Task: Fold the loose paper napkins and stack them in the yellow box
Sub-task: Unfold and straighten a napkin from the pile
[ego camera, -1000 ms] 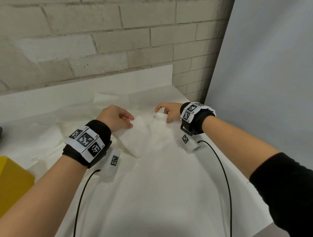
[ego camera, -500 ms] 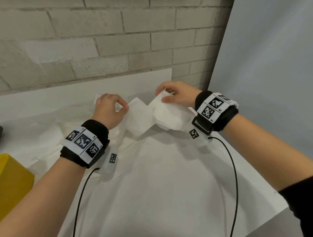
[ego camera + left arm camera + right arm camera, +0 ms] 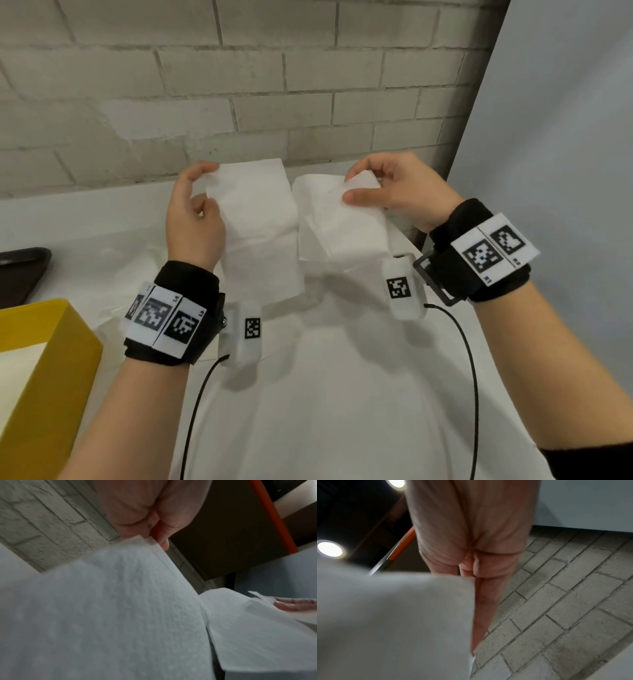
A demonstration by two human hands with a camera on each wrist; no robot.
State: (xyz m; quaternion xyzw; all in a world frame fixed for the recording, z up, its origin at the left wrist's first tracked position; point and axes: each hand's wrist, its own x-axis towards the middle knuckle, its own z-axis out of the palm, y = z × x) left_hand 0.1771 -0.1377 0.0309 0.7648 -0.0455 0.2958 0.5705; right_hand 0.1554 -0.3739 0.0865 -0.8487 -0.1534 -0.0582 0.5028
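I hold a white paper napkin point(image 3: 260, 233) up in the air over the table, in front of the brick wall. It hangs in two panels side by side; whether they are one sheet I cannot tell. My left hand point(image 3: 209, 188) pinches the top left corner of the left panel point(image 3: 120, 608). My right hand point(image 3: 352, 185) pinches the top of the right panel point(image 3: 339, 222) between thumb and fingers. The left wrist view shows my left fingers point(image 3: 154, 534) on the corner. The yellow box point(image 3: 68, 377) stands at the lower left with white paper inside.
More loose napkins point(image 3: 113, 267) lie crumpled on the white-covered table point(image 3: 342, 394) behind my left wrist. A dark tray point(image 3: 20, 270) sits at the far left edge. The brick wall point(image 3: 274, 102) is close behind and a grey panel point(image 3: 565, 137) bounds the right.
Both hands have risen from the table and moved apart. The napkin came up with them and now hangs spread between them.
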